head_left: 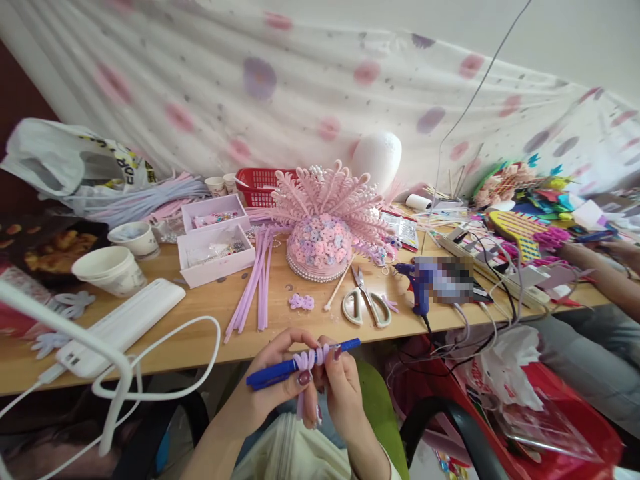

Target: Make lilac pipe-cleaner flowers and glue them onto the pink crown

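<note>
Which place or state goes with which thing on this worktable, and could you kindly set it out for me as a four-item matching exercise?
Things:
1. blue pen
2. scissors
3. white power bank
4. red basket

Places and states:
A. behind and to the right of the white boxes
B. has a lilac strip coiled around it
C. has a white plug in one end
D. lying with handle loops spread apart

Pairs: 1-B, 2-D, 3-C, 4-A

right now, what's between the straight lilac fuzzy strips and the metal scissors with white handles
In the head view, a small curled lilac fuzzy piece and a thin pale stick lie on the wooden table between the strips and scissors.
</note>
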`<act>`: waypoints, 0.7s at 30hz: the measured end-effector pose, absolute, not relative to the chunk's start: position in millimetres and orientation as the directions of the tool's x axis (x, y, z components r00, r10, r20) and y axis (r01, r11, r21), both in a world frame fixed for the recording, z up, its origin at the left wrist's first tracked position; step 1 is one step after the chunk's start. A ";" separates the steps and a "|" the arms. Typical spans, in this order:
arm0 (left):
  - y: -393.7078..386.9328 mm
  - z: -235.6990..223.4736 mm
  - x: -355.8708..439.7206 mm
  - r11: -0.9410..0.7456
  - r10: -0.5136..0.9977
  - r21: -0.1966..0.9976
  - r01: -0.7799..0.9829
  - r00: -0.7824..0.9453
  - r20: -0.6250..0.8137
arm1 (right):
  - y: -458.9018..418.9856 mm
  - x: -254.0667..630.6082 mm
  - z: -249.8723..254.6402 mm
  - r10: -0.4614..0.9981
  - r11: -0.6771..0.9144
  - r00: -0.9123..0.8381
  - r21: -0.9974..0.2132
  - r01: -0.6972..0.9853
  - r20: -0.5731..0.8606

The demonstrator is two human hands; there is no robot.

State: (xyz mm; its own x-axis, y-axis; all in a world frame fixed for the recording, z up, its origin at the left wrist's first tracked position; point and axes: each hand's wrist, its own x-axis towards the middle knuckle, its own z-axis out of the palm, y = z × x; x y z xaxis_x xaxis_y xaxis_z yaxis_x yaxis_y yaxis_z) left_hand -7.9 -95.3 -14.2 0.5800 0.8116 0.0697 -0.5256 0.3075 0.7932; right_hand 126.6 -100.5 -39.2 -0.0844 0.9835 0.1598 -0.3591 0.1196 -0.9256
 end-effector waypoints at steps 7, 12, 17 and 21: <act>-95.0 -15.2 -8.9 0.305 0.803 0.805 -0.508 0.592 0.069 | -101.5 127.0 -38.2 0.986 0.108 -0.085 -0.941 -0.320 0.142; -97.3 -14.4 -8.6 0.313 0.843 0.807 -0.501 0.538 0.007 | -101.5 130.1 -38.3 0.991 0.105 -0.048 -0.939 -0.327 0.128; -102.0 -17.8 -4.8 0.313 0.912 0.796 -0.518 0.398 -0.100 | -99.6 129.5 -39.0 0.993 0.114 0.027 -0.935 -0.335 0.111; -105.0 -17.7 -3.0 0.256 0.940 0.826 -0.502 0.329 -0.091 | -99.6 127.6 -37.4 0.996 0.089 0.037 -0.941 -0.327 0.082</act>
State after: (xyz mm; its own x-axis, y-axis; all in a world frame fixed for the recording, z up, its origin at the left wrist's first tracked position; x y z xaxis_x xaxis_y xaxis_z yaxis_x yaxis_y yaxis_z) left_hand -3.0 -105.0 -17.7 0.3295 0.9398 -0.0905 -0.5024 0.2557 0.8260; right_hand 127.6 -99.6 -37.4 0.0372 0.9960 0.0816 -0.3270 0.0893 -0.9408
